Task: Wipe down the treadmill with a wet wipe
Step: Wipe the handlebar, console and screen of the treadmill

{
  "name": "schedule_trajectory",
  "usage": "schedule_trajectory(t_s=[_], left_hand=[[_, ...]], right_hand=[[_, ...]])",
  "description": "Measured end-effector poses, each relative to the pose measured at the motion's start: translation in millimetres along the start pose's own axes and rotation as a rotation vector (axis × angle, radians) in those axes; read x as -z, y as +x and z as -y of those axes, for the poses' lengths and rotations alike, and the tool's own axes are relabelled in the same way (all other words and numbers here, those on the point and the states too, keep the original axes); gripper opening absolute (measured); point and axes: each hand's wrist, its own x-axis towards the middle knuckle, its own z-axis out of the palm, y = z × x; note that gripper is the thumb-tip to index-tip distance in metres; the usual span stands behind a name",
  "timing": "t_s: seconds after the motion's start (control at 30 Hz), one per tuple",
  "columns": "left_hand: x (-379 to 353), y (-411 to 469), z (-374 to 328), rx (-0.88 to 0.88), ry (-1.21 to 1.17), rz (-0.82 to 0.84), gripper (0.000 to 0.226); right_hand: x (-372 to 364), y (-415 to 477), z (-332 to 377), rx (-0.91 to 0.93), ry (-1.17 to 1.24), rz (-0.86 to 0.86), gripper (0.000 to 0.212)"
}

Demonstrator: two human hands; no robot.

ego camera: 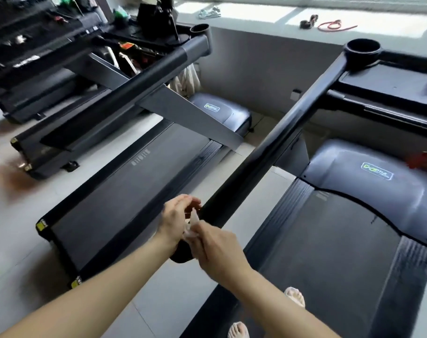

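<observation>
Each treadmill's motor cover carries a green-and-white logo badge, one on the right treadmill and one on the middle treadmill; the lettering on both is too blurred to read.

both hands, the left hand and the right hand, meet over a white wet wipe at the near end of the treadmill's long black handrail, which cuts diagonally across the space between them and the console. bare tiled floor opens a clear lane to the left of the rail, bounded by the neighbouring treadmill and its own overhanging handrail. right of the rail, the belt lies open up to the motor cover; the person's bare feet stand at its near edge.
</observation>
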Motion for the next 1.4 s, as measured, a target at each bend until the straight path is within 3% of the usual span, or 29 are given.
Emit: schedule_trajectory(t_s=[0.07,0.13,0.2,0.3,0.4,0.5,0.57,0.73,0.83,1.0,1.07,1.13,1.27,1.4], left_hand=[[-0.7,0.3,0.9,-0.046,0.073,0.031,0.038],[-2.8,-2.0,-0.4,-0.091,0.133,0.038,0.042],[-4.8,-5.0,-2.3,-0.099,0.123,0.025,0.043],[-4.9,-5.1,-2.6,-0.086,0.095,0.01,0.042],[-6.0,-3.4,-1.2,-0.068,0.046,-0.028,0.042],[-6.7,-4.4,0.5,-0.072,0.061,-0.015,0.044],[-6.0,-4.4,1.8,-0.097,0.117,0.009,0.04],[-6.0,-8.7,3.9,-0.165,0.256,0.044,0.037],[-6.6,-10.0,2.4,-0.203,0.305,0.031,0.034],[-12.4,-10.9,2.5,-0.288,0.526,0.008,0.022],[-14.8,-9.8,5.0,-0.323,0.613,0.003,0.021],[-16.0,-8.4,6.7,-0.334,0.646,-0.001,0.022],[-14.8,-8.0,7.2,-0.331,0.657,0.005,0.023],[-15.1,-7.7,4.6,-0.324,0.652,0.016,0.023]], right_hand=[[17.7,23.1,-26.5,-0.172,-0.022,-0.161,0.018],[35.3,46.1,-56.2,-0.318,-0.039,-0.364,0.038],[36.5,55.2,-69.8,-0.365,-0.075,-0.467,0.031],[3.9,34.6,-37.6,-0.331,-0.044,-0.449,0.02],[-39.1,-15.8,11.8,-0.131,0.082,-0.281,0.004],[-50.4,-39.7,20.4,-0.001,0.165,-0.191,0.008],[-35.2,-25.6,1.5,-0.085,0.209,-0.269,0.012],[-2.0,32.3,-74.0,-0.642,0.399,-0.604,0.01],[-25.4,20.8,-53.4,-0.658,0.503,-0.58,0.014],[-55.2,-44.1,12.6,-0.484,0.622,-0.228,0.016],[-38.7,-25.4,-9.8,-0.471,0.642,-0.291,0.013],[-15.5,13.9,-48.0,-0.546,0.704,-0.482,0.006],[13.0,71.8,-117.3,-0.881,0.848,-0.802,0.004],[-20.4,51.2,-77.1,-1.019,0.847,-0.788,0.008]])
